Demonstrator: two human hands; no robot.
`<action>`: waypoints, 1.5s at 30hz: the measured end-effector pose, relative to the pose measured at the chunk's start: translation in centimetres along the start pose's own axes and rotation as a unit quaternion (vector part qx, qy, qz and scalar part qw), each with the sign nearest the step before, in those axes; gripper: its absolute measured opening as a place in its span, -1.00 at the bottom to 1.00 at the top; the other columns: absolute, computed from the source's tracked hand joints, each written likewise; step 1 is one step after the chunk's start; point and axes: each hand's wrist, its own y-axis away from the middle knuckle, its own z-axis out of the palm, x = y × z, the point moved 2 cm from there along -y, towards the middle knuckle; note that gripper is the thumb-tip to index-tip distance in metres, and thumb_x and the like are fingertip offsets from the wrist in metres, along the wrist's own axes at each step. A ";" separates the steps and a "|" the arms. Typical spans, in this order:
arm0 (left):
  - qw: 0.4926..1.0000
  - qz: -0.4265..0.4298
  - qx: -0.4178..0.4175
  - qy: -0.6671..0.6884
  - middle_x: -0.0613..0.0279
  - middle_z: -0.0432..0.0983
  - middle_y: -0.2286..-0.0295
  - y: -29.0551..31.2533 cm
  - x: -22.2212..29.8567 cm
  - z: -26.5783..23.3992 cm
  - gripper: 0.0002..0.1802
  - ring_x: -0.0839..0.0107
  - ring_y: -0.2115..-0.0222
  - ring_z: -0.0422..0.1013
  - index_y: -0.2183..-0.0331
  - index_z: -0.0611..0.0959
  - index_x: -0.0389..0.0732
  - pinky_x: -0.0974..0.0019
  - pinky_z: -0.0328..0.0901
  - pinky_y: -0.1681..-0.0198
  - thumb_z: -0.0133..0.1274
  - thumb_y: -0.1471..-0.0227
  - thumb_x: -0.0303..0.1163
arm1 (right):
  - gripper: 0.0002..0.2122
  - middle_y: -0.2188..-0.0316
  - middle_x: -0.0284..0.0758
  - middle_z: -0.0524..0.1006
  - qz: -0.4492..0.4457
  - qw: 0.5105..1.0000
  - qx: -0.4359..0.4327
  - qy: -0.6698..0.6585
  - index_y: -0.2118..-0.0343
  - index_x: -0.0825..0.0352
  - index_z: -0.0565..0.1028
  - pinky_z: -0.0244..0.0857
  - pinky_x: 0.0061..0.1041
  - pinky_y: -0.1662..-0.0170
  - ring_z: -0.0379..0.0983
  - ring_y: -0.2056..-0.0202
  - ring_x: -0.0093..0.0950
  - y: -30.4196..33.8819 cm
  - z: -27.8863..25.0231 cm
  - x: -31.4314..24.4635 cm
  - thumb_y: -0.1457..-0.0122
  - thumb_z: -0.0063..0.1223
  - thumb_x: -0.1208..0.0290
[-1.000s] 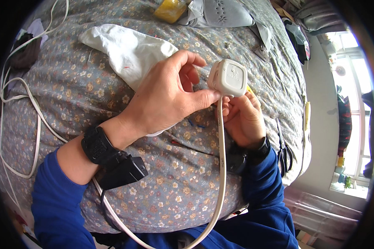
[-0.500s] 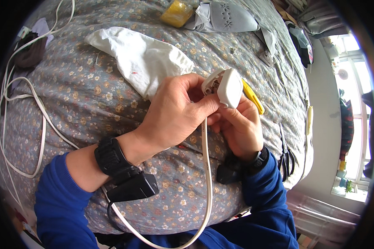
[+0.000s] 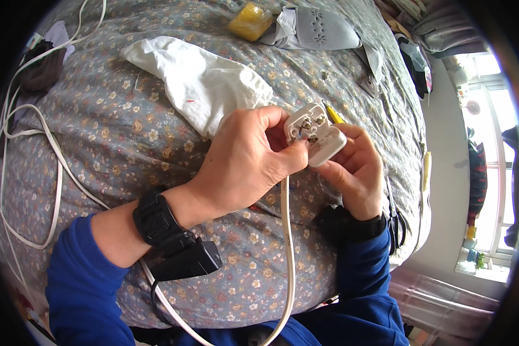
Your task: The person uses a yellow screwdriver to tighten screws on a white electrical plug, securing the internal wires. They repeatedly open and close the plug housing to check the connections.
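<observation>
Clear stretch of grey floral bedcover (image 3: 118, 144) left of left hand (image 3: 242, 161), up to loose white cable strands (image 3: 59, 187). Crumpled white cloth (image 3: 196, 72) just beyond; slim yellow tool (image 3: 334, 116) beside right hand (image 3: 356, 167); flat white cable loop (image 3: 290, 248) bars gap between forearms (image 3: 118, 233).

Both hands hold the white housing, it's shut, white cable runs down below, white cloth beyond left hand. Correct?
Not shut: the head view shows the white housing open, metal parts exposed. Left hand and right hand do hold it, white cable runs down below, white cloth lies beyond left hand.
</observation>
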 end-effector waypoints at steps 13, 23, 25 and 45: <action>0.998 -0.034 -0.004 0.049 0.34 0.55 0.54 -0.1 -0.9 0.2 -0.79 0.71 0.51 0.40 0.36 0.63 -0.39 0.53 0.33 0.45 0.19 -0.06 -0.39 | -0.43 0.17 -0.38 0.46 -0.089 0.958 -0.065 0.266 -0.03 0.38 0.43 0.31 -0.65 0.31 0.36 0.43 -0.61 -1.0 -0.2 0.3 0.13 0.38 0.61; 0.996 -0.077 -0.014 0.035 0.40 0.52 0.52 0.1 -0.2 0.0 -0.83 0.75 0.50 0.36 0.35 0.61 -0.37 0.57 0.31 0.43 0.18 -0.07 -0.44 | -0.34 0.12 -0.32 0.49 -0.115 0.991 -0.040 0.052 -0.14 0.42 0.36 0.38 -0.53 0.01 0.46 0.11 -0.55 -1.4 -1.0 1.2 0.10 0.38 0.61; 0.996 -0.081 -0.021 0.019 0.43 0.51 0.49 0.1 -0.3 0.0 -0.84 0.76 0.48 0.35 0.32 0.60 -0.35 0.59 0.30 0.41 0.17 -0.08 -0.45 | -0.37 0.11 -0.29 0.49 -0.169 0.984 -0.037 0.040 -0.11 0.46 0.39 0.39 -0.50 0.01 0.46 0.09 -0.51 -1.2 -1.4 1.1 0.10 0.38 0.58; 0.979 0.084 0.040 -0.183 0.12 0.51 0.60 0.4 -0.1 0.4 -0.79 0.29 0.61 0.47 0.48 0.58 -0.30 0.32 0.33 0.53 0.30 0.17 -0.48 | -0.48 0.20 -0.19 0.51 -0.306 0.901 0.093 0.293 0.08 0.42 0.53 0.41 -0.51 0.21 0.48 0.27 -0.41 0.1 1.4 -0.9 0.24 0.37 0.55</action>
